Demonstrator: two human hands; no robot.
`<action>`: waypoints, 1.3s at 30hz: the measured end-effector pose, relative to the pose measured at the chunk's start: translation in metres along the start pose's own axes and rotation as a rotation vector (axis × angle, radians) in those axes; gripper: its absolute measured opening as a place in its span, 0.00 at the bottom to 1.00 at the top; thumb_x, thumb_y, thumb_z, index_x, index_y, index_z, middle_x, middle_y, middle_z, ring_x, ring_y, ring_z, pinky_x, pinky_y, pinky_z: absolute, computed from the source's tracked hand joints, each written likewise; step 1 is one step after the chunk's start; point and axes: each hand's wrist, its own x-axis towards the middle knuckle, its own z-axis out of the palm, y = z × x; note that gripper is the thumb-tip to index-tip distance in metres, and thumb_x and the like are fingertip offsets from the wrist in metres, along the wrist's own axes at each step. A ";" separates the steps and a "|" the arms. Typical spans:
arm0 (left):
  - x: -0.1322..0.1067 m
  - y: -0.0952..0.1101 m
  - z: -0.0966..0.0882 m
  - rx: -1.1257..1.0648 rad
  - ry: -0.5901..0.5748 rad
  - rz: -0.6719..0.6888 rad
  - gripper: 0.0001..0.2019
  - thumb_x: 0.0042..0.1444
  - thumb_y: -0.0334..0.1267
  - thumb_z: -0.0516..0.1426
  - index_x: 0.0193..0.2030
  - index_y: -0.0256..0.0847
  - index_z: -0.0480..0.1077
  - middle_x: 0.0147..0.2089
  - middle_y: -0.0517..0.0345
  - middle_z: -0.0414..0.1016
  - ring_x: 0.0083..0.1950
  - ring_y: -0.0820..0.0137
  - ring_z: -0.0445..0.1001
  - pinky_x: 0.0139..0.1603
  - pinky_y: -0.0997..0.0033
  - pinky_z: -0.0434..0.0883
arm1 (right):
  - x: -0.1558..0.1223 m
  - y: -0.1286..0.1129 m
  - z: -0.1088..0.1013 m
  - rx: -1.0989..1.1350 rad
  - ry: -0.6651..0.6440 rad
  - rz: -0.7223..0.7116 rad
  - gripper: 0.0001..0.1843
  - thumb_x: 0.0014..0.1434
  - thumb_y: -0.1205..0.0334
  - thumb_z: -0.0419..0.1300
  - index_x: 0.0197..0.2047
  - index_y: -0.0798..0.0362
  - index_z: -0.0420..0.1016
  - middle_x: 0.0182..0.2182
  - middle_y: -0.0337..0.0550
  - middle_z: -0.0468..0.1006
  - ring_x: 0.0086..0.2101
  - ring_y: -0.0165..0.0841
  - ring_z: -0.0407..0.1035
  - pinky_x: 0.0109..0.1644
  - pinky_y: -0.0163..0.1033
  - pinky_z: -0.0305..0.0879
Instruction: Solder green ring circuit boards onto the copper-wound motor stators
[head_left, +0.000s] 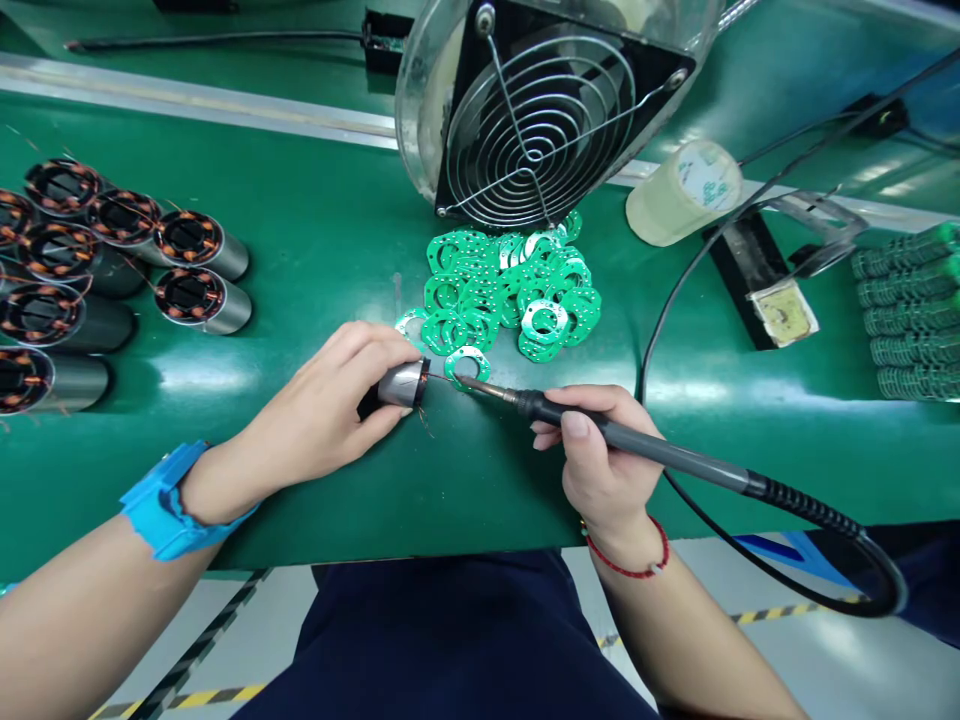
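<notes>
head cam: l grip pinching cyl, r grip iron; sponge in blk tray.

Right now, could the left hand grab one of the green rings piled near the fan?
Probably not without letting go first: the left hand holds a metal cylinder. The way itself looks free, though; the green rings lie close by.

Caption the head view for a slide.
Left hand holding a metal cylinder, right hand holding a soldering iron, its tip at a green ring.
</notes>
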 end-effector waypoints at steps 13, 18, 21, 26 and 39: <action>0.001 0.002 0.000 0.084 -0.001 0.026 0.12 0.65 0.33 0.53 0.54 0.38 0.67 0.52 0.46 0.73 0.52 0.59 0.72 0.52 0.57 0.72 | 0.004 -0.004 0.002 -0.211 -0.084 -0.245 0.12 0.60 0.66 0.65 0.48 0.46 0.74 0.34 0.39 0.80 0.31 0.33 0.76 0.35 0.40 0.74; 0.002 0.004 0.001 0.063 -0.004 -0.008 0.13 0.64 0.33 0.54 0.54 0.40 0.67 0.52 0.48 0.73 0.53 0.59 0.72 0.53 0.58 0.71 | 0.002 -0.006 0.002 -0.252 -0.225 -0.199 0.20 0.67 0.60 0.59 0.61 0.45 0.68 0.40 0.42 0.85 0.34 0.35 0.81 0.39 0.42 0.79; 0.001 0.008 0.000 0.002 0.007 -0.107 0.13 0.62 0.34 0.55 0.54 0.41 0.66 0.51 0.50 0.73 0.53 0.60 0.72 0.53 0.59 0.72 | 0.002 -0.011 0.002 -0.189 -0.284 -0.083 0.20 0.70 0.63 0.54 0.63 0.44 0.65 0.36 0.38 0.85 0.31 0.30 0.81 0.38 0.37 0.79; -0.003 0.015 -0.002 -0.224 0.020 -0.288 0.16 0.58 0.37 0.59 0.53 0.40 0.66 0.50 0.51 0.73 0.50 0.61 0.74 0.51 0.58 0.74 | 0.001 -0.022 0.011 -0.248 -0.295 0.022 0.18 0.64 0.69 0.57 0.56 0.46 0.68 0.35 0.37 0.82 0.34 0.30 0.79 0.41 0.36 0.77; -0.014 0.031 -0.009 -0.684 -0.008 -0.333 0.13 0.59 0.37 0.59 0.51 0.45 0.65 0.45 0.54 0.76 0.44 0.65 0.78 0.44 0.64 0.78 | -0.005 -0.035 0.040 -0.012 -0.055 -0.031 0.26 0.61 0.71 0.61 0.59 0.43 0.63 0.39 0.37 0.79 0.37 0.31 0.78 0.44 0.38 0.78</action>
